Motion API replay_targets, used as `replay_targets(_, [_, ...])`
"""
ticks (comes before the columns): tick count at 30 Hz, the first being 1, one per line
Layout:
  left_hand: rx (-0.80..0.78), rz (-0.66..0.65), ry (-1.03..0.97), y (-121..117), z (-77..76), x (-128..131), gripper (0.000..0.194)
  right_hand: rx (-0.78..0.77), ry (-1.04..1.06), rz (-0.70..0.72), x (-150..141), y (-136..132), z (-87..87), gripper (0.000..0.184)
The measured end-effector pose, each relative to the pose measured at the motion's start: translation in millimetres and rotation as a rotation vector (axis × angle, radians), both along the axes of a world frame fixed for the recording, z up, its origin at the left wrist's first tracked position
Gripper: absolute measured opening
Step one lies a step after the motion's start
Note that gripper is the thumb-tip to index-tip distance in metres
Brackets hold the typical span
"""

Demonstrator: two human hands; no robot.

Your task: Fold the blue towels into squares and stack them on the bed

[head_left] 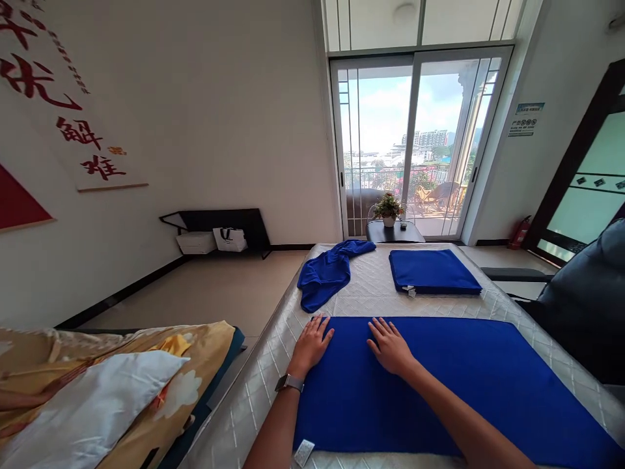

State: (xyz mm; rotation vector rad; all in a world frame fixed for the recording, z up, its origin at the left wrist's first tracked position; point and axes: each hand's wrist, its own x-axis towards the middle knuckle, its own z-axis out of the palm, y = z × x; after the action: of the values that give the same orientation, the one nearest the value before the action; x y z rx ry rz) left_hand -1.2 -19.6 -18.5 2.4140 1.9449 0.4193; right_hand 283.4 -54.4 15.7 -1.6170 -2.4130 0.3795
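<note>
A blue cloth (351, 410), long and folded flat, lies across the white quilted mattress (258, 391). My left hand (311, 345) rests palm down on its far left corner, fingers stretched out. Farther right on the same cloth, my right hand (390, 345) presses flat with the fingers slightly spread. A white label (304, 452) sticks out at the cloth's near left corner. Beyond it, a neatly folded blue cloth (433, 270) sits to the right, with a small tag at its front edge. To the left a crumpled blue garment (327, 273) lies loosely.
At left is a bed with patterned yellow bedding and a white pillow (107, 404); part of another person's arm (29, 394) shows there. A small table with a potted plant (389, 207) stands past the mattress. A black leather chair (586, 293) is at right.
</note>
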Motion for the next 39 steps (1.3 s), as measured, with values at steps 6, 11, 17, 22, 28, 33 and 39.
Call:
replay_targets(6, [-0.008,0.009,0.023,5,-4.7,-5,0.062,-0.050,0.014,-0.011,31,1,-12.0,0.072])
replay_targets(11, [-0.005,0.006,0.008,6,-3.2,-3,0.064,0.007,-0.080,-0.200,167,3,-35.7,0.072])
replay_targets(17, [-0.007,-0.002,0.031,10,-3.7,-3,0.066,0.074,-0.210,-0.511,344,1,-69.4,0.074])
replay_targets(22, [-0.009,-0.006,0.077,15,-10.4,-8,0.065,0.077,-0.196,-0.560,386,1,-88.0,0.080])
replay_targets(28, [-0.001,-0.034,0.140,19,-12.4,-12,0.061,0.064,-0.198,-0.579,378,2,-85.2,0.079])
replay_targets(33, [0.027,0.022,0.131,12,4.2,-1,0.062,0.076,-0.228,-0.575,376,-1,-80.5,0.075])
replay_targets(39, [-0.004,-0.045,0.061,-54,15.2,17,0.063,0.188,-0.358,-0.587,371,-7,-75.3,0.064])
